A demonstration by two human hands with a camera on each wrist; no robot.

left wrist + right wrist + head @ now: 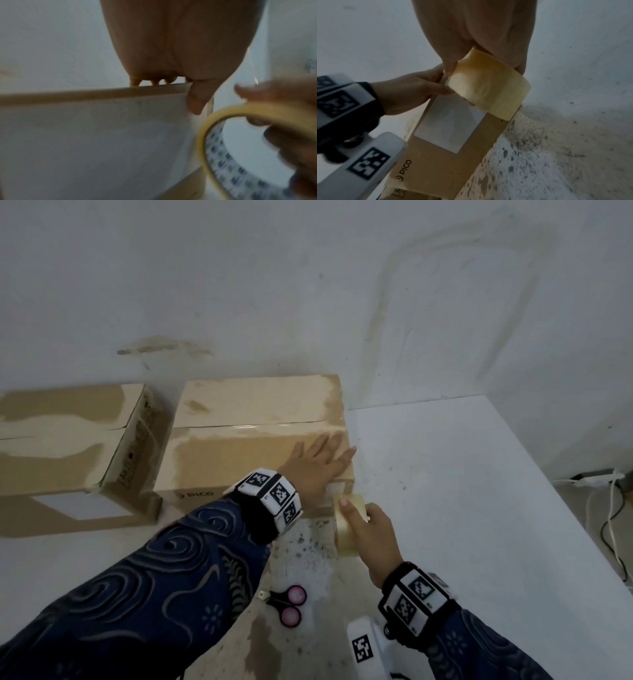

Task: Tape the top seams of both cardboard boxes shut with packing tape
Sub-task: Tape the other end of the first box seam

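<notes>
From the head view, the near box (253, 440) sits on the desk (479, 474) with a second box (68, 436) just to its left. The left hand (318, 463) lies flat, fingers straight and spread, on the near box's top at its right end. The right hand (373, 539) is clamped on the tape roll (349, 522), just off the box's front right corner. Scissors (287, 604) lie on the desk nearer the person than the box.

From the left wrist, the palm presses the box's top edge, thumb hooked over the corner, the roll just to the right.

From the right wrist, the tape strip (488, 86) runs from the roll onto the box's end face, beside a white label (447, 124).

To do this well, I judge: keep the strip taut, hold the box still, rub the tape down flat before cutting.
</notes>
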